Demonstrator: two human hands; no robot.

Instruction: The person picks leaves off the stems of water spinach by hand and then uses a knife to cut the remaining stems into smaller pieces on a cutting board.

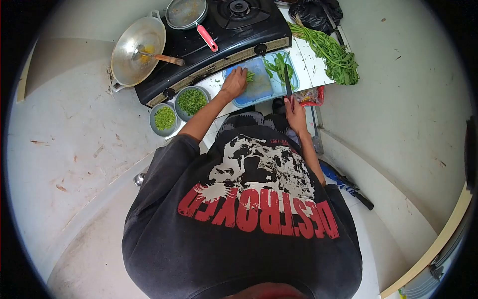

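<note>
My left hand (235, 82) is closed around some green stems (250, 76) at the left side of a blue cutting board (260, 85). In my right hand (296, 113) is the handle of a knife (288, 82), its blade pointing away from me over the right part of a light blue tray (294, 74). Loose green leaves (277, 65) lie on that tray, beside the blade. The board rests on the tray. The fingertips of my left hand are partly hidden by the hand itself.
Two bowls of chopped greens (192, 100) (165, 118) stand at the left. Beyond are a black stove (219, 55), a wok (134, 55) with a wooden-handled ladle, and a red-handled strainer (206, 38). A leafy bunch (331, 57) and black bag (316, 15) lie right.
</note>
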